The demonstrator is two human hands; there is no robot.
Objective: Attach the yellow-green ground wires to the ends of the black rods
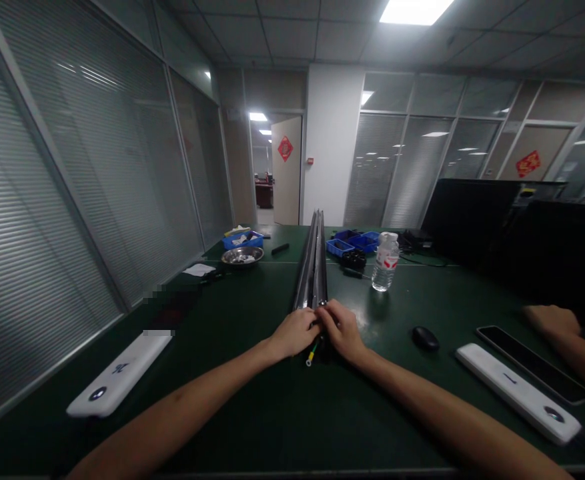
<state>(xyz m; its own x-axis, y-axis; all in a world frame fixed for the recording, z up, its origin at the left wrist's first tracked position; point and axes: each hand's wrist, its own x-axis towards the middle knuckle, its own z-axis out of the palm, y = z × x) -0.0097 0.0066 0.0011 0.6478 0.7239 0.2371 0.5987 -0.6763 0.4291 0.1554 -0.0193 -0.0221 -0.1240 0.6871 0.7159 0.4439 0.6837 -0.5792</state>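
A long, dark, shiny metal profile lies lengthwise on the green table, pointing away from me. At its near end my left hand is closed, fingers curled over the profile's left side. My right hand meets it from the right, its thumb and fingers pinched together over the same end. What those right fingertips pinch is hidden. A short green-and-yellow wire with a ring terminal sticks out below the hands, towards me.
Left stand a metal bowl, a blue bin and a white device. Rightward are blue bins, a water bottle, a mouse, another white device, a phone and another person's hand.
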